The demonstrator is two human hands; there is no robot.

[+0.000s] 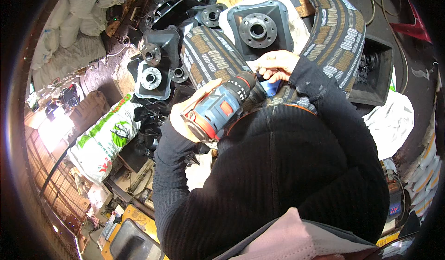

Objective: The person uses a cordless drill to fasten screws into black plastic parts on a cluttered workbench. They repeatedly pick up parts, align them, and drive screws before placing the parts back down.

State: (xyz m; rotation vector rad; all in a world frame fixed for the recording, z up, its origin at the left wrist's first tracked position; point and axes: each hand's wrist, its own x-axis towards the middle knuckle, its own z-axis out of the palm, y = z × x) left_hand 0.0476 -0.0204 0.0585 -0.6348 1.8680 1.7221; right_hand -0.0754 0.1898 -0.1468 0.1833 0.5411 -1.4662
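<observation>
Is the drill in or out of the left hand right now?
In: the left hand curls around the drill, whose chuck points toward the right hand. Whether it is spinning, I cannot tell.

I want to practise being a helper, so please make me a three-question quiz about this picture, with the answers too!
1. Which of the person's hands holds the power drill?

2. True or false: the drill's chuck points away from the right hand.

3. What is between the two patterned trouser legs?
a) a yellow bucket
b) a dark, squarish housing with a round metal flange
c) a pair of red gloves

Key:
1. The left hand.
2. False; it points toward the right hand.
3. b
</observation>
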